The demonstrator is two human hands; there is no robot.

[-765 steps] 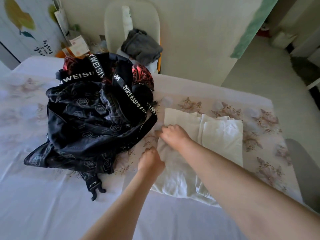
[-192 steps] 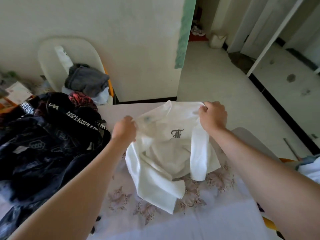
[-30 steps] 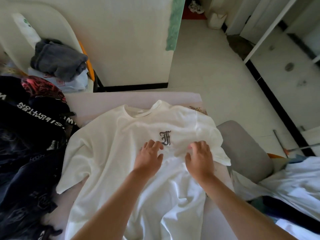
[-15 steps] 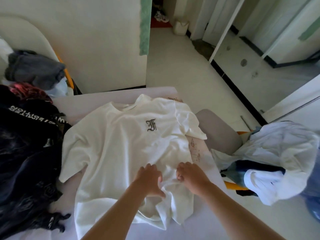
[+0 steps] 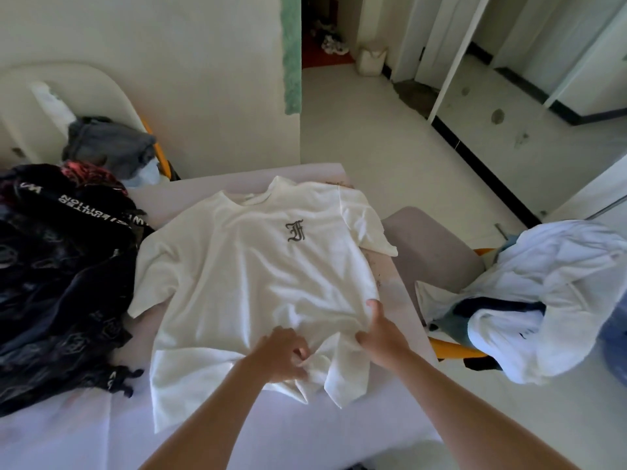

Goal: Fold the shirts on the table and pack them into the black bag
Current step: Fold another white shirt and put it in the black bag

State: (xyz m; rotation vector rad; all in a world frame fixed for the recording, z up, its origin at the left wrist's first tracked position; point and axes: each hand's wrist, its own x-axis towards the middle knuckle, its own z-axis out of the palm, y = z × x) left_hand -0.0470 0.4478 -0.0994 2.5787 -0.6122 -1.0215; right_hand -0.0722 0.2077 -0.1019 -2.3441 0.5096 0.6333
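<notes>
The left hand [image 5: 283, 354] and right hand [image 5: 380, 334], close together, each clutched the bunched hem of the white T-shirt [image 5: 258, 276], which stretched lengthwise away from them, collar farthest.

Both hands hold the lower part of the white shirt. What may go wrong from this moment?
1. The white shirt is bunched where the left hand and right hand grip it, so creases may get folded in.
2. One sleeve lies at the table edge and might slide off.
</notes>
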